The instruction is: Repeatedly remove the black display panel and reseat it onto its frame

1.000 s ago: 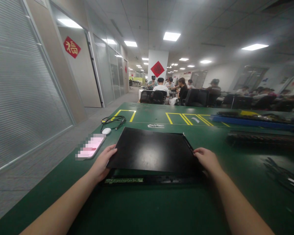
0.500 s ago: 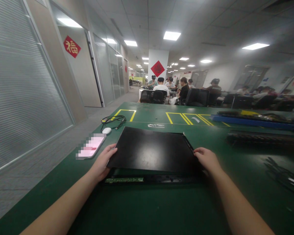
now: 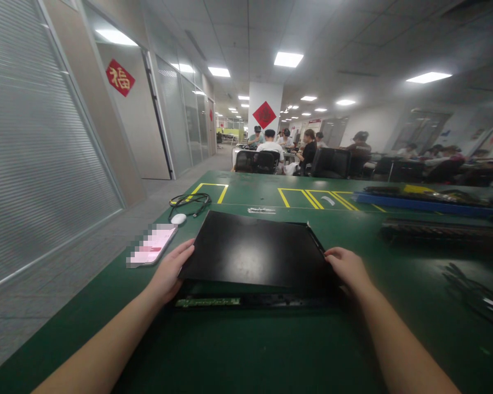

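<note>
A flat black panel (image 3: 250,249), like a display screen, lies tilted between my hands over the green table. Its left edge is gripped by my left hand (image 3: 173,271), fingers on top and the thumb side partly hidden. My right hand (image 3: 347,268) pinches the right edge, where a dark frame rim shows beside the panel. Below the panel's near edge runs a black frame bar (image 3: 287,300) with a narrow green circuit board (image 3: 208,302) at its left end. A gap separates the panel's near edge from this bar.
A phone (image 3: 154,245), a white oval case (image 3: 178,219) and a coiled black cable (image 3: 190,204) lie left of the panel. At right are a blue tray (image 3: 419,203) with dark parts, long black strips (image 3: 439,232) and loose cables (image 3: 472,290). Several people sit at tables beyond.
Very little differs. My left hand has shifted slightly left along the panel's edge; my right hand keeps its hold in the same place.
</note>
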A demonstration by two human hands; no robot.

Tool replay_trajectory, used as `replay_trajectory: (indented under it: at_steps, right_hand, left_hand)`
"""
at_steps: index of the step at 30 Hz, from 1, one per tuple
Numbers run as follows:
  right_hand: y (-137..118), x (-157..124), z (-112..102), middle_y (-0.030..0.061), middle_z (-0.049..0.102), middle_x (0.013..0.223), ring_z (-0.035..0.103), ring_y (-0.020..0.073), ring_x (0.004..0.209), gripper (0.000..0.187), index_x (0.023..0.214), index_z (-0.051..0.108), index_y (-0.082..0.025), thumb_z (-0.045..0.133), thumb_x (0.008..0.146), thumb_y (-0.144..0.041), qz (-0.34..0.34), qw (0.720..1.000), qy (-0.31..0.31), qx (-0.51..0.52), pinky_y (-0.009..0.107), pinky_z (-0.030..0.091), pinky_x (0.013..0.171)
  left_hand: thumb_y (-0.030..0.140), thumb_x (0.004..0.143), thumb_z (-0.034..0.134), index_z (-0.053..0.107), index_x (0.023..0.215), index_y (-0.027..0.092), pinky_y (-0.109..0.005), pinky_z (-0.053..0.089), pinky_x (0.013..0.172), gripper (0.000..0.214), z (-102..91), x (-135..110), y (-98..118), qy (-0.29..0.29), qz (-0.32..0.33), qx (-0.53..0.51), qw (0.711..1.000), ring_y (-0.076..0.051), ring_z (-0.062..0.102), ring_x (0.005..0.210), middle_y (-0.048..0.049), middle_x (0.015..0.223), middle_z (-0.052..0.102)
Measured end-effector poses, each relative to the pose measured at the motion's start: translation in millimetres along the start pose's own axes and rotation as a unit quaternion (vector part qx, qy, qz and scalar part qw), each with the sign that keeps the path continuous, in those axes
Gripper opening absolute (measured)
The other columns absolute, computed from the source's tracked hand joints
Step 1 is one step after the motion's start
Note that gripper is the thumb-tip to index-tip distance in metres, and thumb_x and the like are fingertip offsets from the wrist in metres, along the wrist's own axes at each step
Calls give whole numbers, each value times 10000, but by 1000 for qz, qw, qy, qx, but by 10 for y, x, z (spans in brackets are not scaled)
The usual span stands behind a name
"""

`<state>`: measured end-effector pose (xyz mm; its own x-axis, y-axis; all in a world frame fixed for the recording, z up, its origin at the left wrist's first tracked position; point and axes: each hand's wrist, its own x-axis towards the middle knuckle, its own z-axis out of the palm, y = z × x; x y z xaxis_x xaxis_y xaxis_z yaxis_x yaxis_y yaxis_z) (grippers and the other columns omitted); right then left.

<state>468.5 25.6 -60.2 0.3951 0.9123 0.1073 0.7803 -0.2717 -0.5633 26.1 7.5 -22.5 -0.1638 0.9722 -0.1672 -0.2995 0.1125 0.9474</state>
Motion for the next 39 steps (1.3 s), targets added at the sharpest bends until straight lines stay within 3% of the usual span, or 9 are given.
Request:
replay_trajectory:
  at_steps: [5, 8, 11, 16, 20, 23, 32, 39]
  right_hand:
    - [-16, -15, -14, 39, 766, 903, 686, 219, 876, 241, 905, 781, -243, 578, 787, -293, 1, 1000, 2, -1, 284, 468, 739]
    - [-22, -19, -17, 38, 767, 902, 686, 215, 873, 242, 903, 780, -243, 572, 791, -297, -3, 1000, 2, -2, 283, 468, 744]
    - [-17, -15, -14, 38, 769, 908, 685, 215, 881, 244, 906, 777, -237, 567, 796, -293, 1, 1000, -4, -2, 286, 464, 749]
    - [-16, -10, -11, 37, 769, 901, 687, 214, 869, 243, 914, 773, -233, 576, 787, -298, 7, 1000, -7, 9, 286, 467, 739]
    - [-28, -14, -17, 40, 768, 882, 685, 211, 846, 237, 894, 781, -231, 580, 785, -295, 4, 1000, 0, 0, 283, 470, 744]
    - [-22, -13, -13, 42, 769, 871, 684, 208, 831, 235, 881, 785, -233, 580, 778, -283, 0, 1000, 5, 3, 280, 473, 738]
    - [-2, 2, -7, 43, 765, 859, 683, 214, 834, 235, 877, 783, -228, 578, 776, -286, -4, 1000, 5, 8, 291, 471, 733]
    - [6, 10, -1, 44, 762, 848, 681, 216, 826, 229, 873, 786, -233, 588, 769, -279, 2, 1000, 2, 17, 296, 469, 727]
  left_hand:
    - [212, 746, 790, 744, 1132, 161, -340, 577, 875, 392, -102, 93, -3, -6, 8, 44, 999, -297, 718, 1078, -131, 1100, 788]
    - [254, 685, 842, 773, 1064, 164, -403, 469, 1064, 395, -182, 157, -18, 7, 46, 114, 992, -334, 609, 1266, -149, 1268, 727]
    - [239, 676, 841, 793, 986, 174, -417, 362, 1152, 320, -222, 178, -14, 20, 82, 182, 980, -346, 515, 1365, -159, 1357, 673]
    - [280, 627, 852, 802, 903, 202, -406, 401, 1127, 291, -260, 205, -9, 13, 123, 245, 962, -369, 500, 1373, -148, 1357, 667]
    - [517, 623, 775, 797, 971, 180, -506, 418, 1111, 485, -346, 298, -60, -26, 149, 353, 923, -403, 517, 1346, -161, 1398, 633]
    - [599, 664, 673, 786, 1064, 151, -497, 432, 1104, 612, -408, 361, -111, -43, 164, 422, 891, -395, 534, 1335, -185, 1426, 605]
    - [557, 784, 507, 707, 1244, 83, -467, 444, 1098, 691, -463, 406, -180, -62, 172, 538, 823, -363, 531, 1345, -208, 1469, 558]
    - [489, 822, 505, 741, 1174, 121, -472, 406, 1128, 561, -497, 456, -243, -62, 190, 574, 794, -355, 548, 1328, -179, 1448, 584]
